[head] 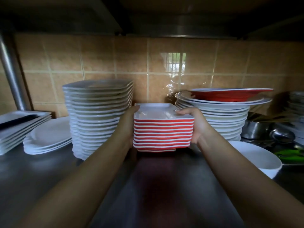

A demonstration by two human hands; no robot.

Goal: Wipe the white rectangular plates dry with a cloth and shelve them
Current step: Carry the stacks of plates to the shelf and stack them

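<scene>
Beyond the grip, a wall of tan glazed tiles with pale grout, catching a barred window reflection. Below the grip, a dull steel shelf, softly mirroring. Overhead, a dark upper shelf underside. Far left of the grip, a grey metal post, leaning. Dim, warm light.

Left hand palm and fingers hidden behind stack of red-and-white square plates; right hand fingertips blurred on the top rim. Stack's rear edge hidden. Flat rectangular plates cut off by left edge. Steel pot contents smeared, unreadable. Green item blurred. Far-right stack cropped by frame.
</scene>
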